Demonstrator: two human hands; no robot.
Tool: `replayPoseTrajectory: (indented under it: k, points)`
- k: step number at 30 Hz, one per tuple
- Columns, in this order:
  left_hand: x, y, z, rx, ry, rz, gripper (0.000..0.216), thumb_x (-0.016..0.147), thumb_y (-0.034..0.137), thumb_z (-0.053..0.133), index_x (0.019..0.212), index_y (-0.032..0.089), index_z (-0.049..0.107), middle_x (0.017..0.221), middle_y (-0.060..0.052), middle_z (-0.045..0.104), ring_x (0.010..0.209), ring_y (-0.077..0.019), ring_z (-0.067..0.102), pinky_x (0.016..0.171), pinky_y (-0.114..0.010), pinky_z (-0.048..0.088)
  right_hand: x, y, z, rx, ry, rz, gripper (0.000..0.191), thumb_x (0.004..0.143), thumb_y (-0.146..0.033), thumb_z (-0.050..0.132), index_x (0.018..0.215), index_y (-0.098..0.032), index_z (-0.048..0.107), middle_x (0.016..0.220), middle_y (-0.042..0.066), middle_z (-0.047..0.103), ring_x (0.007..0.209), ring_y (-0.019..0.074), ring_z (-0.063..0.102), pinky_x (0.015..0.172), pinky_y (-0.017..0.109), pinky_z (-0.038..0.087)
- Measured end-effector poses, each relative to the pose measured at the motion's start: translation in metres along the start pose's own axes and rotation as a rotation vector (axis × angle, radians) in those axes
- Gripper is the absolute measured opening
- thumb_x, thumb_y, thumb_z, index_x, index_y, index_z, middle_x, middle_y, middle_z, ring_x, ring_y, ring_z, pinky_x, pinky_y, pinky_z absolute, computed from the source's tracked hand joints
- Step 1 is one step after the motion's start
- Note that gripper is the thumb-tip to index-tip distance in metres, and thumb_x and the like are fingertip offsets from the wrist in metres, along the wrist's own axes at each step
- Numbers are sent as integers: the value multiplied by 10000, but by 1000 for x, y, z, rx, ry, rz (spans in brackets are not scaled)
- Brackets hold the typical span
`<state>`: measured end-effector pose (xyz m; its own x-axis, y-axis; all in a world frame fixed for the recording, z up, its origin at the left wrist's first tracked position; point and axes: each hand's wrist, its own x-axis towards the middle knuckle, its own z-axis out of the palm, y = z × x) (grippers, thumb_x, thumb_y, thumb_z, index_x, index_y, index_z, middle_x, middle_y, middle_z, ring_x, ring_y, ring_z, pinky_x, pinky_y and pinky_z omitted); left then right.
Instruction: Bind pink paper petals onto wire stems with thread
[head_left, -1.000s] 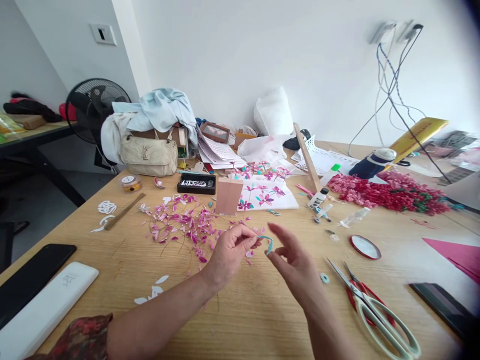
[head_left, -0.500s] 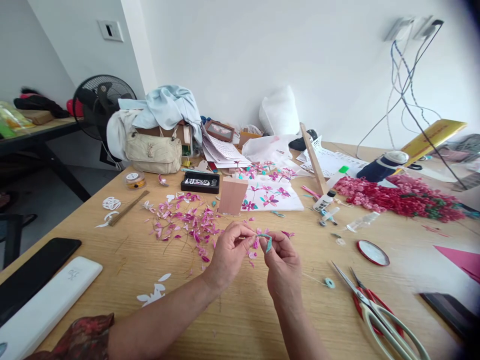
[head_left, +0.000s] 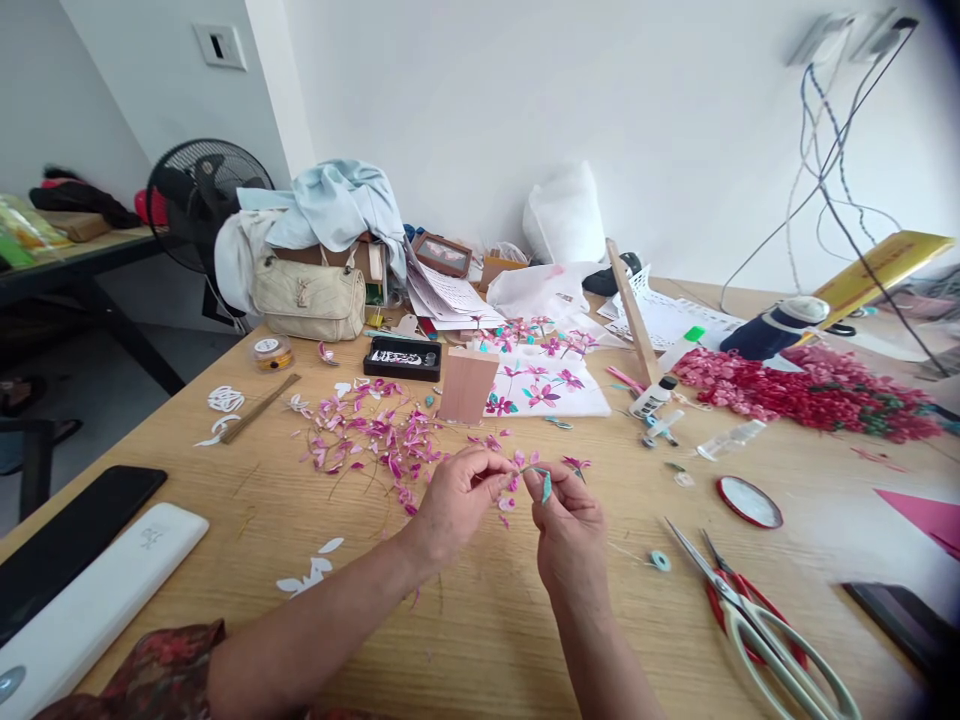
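Observation:
A small teal-green leaf (head_left: 546, 487) on a thin wrapped stem spans the space between my two hands. My left hand (head_left: 459, 503) pinches the stem's left end between thumb and fingers. Close to the leaf, my right hand (head_left: 568, 530) is closed on the same stem, and the leaf hangs over its thumb. A pale thread runs on the table from beside my right hand to a small teal spool (head_left: 659, 561). Behind my hands lie loose pink-purple petals (head_left: 382, 440) on thin stems. Finished-looking pink flowers (head_left: 541, 393) with teal leaves rest on white paper farther back.
Large scissors (head_left: 750, 620) and red-handled snippers (head_left: 739, 590) lie at right, near a round red-rimmed lid (head_left: 750, 502). White paper leaves (head_left: 307, 577) lie left of my forearm. A white power bank (head_left: 105, 610) and a black phone (head_left: 82, 540) occupy the left edge. A wooden block (head_left: 466, 385) stands behind.
The leaf has swung from a bent, folded-looking position to hanging lower at my right thumb. Both hands stay together with small finger shifts. The view has shifted slightly.

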<state>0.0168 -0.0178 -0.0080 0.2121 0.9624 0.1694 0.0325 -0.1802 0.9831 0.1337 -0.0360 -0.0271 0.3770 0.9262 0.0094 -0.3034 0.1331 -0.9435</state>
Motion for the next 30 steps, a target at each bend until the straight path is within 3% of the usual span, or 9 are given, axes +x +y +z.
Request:
replayPoseTrajectory:
  k: [12,22,30]
  points:
    - [-1,5,-3,-230,-134,-232,126,718,236,556,769,122,572,618,8,527,540,-78,480,491,-191,377,1,2,0,-37,-53,23,184,584,-325,727,668,-194,628,463,-61,485,409,62,357,394,194,229]
    - [-2,2,-4,-163,-14,-180,101,691,220,569,664,125,588,564,17,519,499,-67,426,482,-192,337,-7,6,6,23,-30,82,229,591,-332,738,680,-170,602,441,-91,377,394,33,226,377,178,162]
    - [-3,1,-8,-147,-52,-182,131,698,255,570,708,127,594,608,4,528,504,-66,438,473,-181,360,-8,9,10,43,-40,114,221,612,-335,720,684,-177,582,486,-84,401,403,33,211,391,187,143]
